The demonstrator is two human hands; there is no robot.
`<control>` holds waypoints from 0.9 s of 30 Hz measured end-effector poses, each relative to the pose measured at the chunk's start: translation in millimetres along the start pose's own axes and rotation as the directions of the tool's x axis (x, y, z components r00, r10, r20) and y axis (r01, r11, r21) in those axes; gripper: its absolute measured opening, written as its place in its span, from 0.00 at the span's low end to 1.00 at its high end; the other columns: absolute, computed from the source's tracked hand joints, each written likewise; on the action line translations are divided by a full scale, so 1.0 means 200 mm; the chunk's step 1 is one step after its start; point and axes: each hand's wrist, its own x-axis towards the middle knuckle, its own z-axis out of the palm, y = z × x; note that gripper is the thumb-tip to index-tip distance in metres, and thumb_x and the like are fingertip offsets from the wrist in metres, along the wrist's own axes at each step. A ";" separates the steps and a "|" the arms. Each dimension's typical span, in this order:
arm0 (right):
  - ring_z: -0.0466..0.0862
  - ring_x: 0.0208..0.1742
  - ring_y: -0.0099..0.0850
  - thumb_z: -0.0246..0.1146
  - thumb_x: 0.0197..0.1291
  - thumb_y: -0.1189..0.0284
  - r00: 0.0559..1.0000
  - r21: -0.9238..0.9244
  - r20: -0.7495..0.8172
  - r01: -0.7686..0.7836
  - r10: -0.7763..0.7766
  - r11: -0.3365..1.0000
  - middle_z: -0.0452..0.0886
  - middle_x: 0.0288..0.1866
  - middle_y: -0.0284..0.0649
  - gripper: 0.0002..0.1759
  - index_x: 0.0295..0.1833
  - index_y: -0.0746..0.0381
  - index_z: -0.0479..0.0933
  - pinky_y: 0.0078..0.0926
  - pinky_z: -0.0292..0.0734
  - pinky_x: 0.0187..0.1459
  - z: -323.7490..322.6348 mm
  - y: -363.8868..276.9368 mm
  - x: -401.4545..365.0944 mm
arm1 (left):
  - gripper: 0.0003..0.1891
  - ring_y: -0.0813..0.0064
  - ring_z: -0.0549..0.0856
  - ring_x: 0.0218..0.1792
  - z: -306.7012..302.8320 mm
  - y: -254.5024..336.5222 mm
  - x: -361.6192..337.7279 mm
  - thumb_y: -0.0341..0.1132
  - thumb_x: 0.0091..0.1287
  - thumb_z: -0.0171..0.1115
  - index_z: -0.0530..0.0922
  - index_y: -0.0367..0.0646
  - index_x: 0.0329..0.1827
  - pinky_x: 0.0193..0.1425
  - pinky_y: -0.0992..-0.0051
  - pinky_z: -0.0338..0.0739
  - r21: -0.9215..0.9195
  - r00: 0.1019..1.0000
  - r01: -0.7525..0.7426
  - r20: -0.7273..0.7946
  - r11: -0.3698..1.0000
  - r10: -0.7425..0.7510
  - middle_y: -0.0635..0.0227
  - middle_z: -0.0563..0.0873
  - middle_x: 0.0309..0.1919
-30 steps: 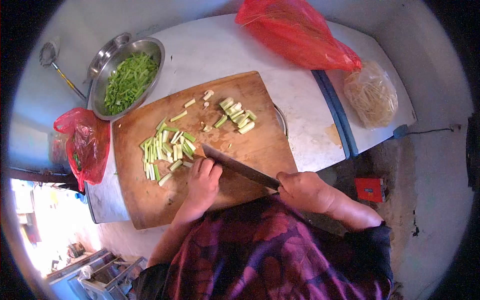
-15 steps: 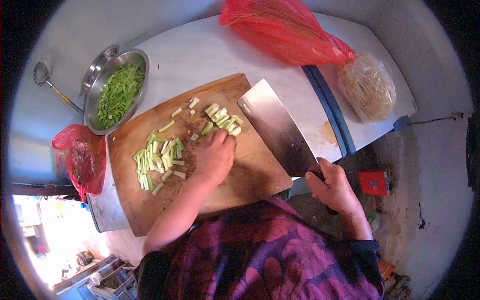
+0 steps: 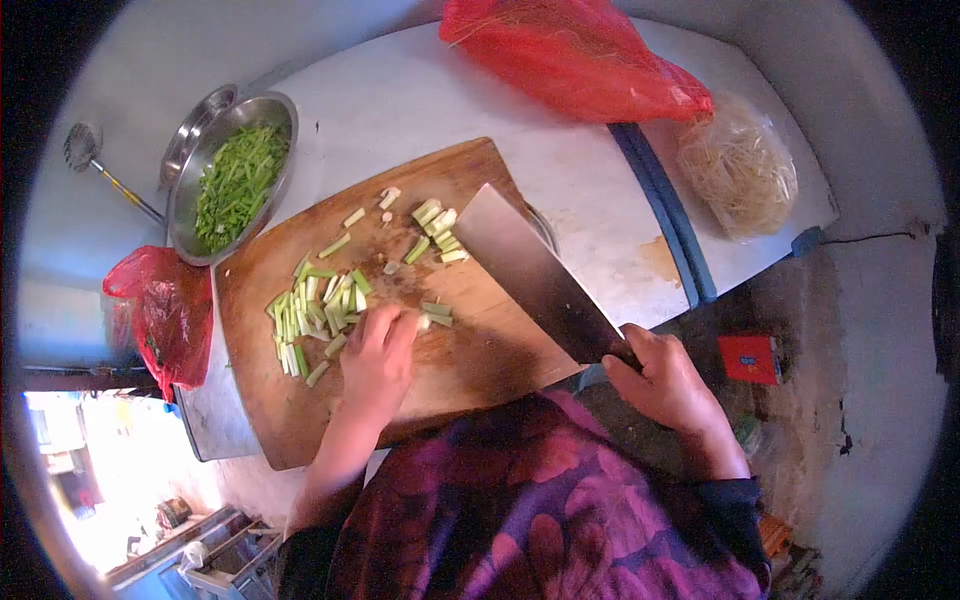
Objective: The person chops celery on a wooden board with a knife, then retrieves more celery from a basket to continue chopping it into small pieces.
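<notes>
My right hand (image 3: 668,385) grips the handle of a wide cleaver (image 3: 540,275), whose blade slants over the right side of the wooden cutting board (image 3: 480,365). My left hand (image 3: 378,355) is closed low over the middle of the board, fingers bent around a few cut green stalk pieces (image 3: 437,313) that show at the fingertips. To its left lies a larger heap of cut stalk pieces (image 3: 312,315), pale green and white. Beside the blade tip sits a smaller group of stalk pieces (image 3: 433,220), partly covered by the blade.
A steel bowl (image 3: 283,165) of chopped greens (image 3: 238,185) stands at the board's upper left. Near it are a red plastic bag (image 3: 172,320) and a wire skimmer (image 3: 90,150). Farther back lie a large red bag (image 3: 570,60) and a clear bag of noodle-like strands (image 3: 740,170).
My left hand has moved from the right-hand group of pieces toward the lower left, with a few pieces at its fingertips. The cleaver has shifted left and lower over the board.
</notes>
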 end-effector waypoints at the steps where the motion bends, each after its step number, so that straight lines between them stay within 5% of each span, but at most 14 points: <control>1: 0.78 0.21 0.31 0.60 0.57 0.71 0.999 -0.028 0.008 0.036 -0.035 0.999 0.74 0.19 0.45 0.09 0.34 0.67 0.71 0.31 0.71 0.25 0.02 -0.02 0.01 | 0.13 0.60 0.79 0.41 -0.02 -0.03 -0.10 0.26 0.53 0.59 0.77 0.44 0.42 0.42 0.63 0.77 0.029 0.999 -0.007 0.036 1.000 0.006 0.63 0.76 0.41; 6: 0.79 0.29 0.51 0.62 0.54 0.70 0.962 -0.103 0.128 0.254 -0.241 0.962 0.76 0.24 0.53 0.10 0.35 0.65 0.72 0.40 0.73 0.29 0.12 -0.12 0.07 | 0.13 0.59 0.78 0.42 -0.02 -0.05 -0.23 0.25 0.50 0.59 0.76 0.39 0.41 0.42 0.65 0.77 -0.002 0.997 -0.081 0.009 0.997 0.081 0.61 0.75 0.42; 13: 0.80 0.31 0.52 0.57 0.57 0.66 0.922 -0.226 0.315 0.302 -0.223 0.926 0.78 0.27 0.51 0.11 0.37 0.64 0.70 0.46 0.77 0.34 0.19 -0.18 0.10 | 0.11 0.60 0.78 0.41 0.00 -0.05 -0.21 0.26 0.48 0.59 0.76 0.39 0.37 0.42 0.65 0.76 -0.022 0.993 -0.074 -0.091 0.997 0.072 0.62 0.74 0.40; 27: 0.81 0.30 0.51 0.55 0.57 0.68 0.902 -0.256 0.365 0.334 -0.229 0.907 0.78 0.27 0.50 0.10 0.36 0.65 0.69 0.45 0.77 0.33 0.19 -0.24 0.12 | 0.11 0.61 0.78 0.40 0.01 -0.07 -0.21 0.25 0.47 0.58 0.75 0.41 0.35 0.40 0.67 0.77 -0.056 0.994 -0.062 -0.098 0.997 0.056 0.62 0.73 0.37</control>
